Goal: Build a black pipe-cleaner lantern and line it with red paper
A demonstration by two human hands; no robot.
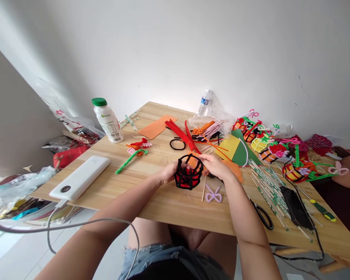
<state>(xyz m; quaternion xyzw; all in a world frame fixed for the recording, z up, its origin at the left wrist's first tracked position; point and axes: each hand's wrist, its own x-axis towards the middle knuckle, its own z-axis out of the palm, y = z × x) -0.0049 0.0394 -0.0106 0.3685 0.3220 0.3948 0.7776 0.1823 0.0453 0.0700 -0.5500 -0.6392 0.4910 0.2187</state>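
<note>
Both my hands hold a small basket (pixel 188 172) woven of black and red pipe cleaners, just above the wooden table (pixel 151 202). My left hand (pixel 168 172) cups its left side with fingers curled. My right hand (pixel 215 165) pinches the basket's upper rim from the right. A pink pipe-cleaner bow (pixel 213 193) and a thin wooden stick (pixel 204 188) lie on the table just in front of the basket.
A white power bank (pixel 80 177) with a cable lies at left, a green-capped bottle (pixel 107 119) behind it. Loose red pipe cleaners (pixel 182 135), coloured paper (pixel 235 149), finished baskets (pixel 297 169), scissors (pixel 262 216), a phone (pixel 296 208) and a water bottle (pixel 204 103) crowd the right.
</note>
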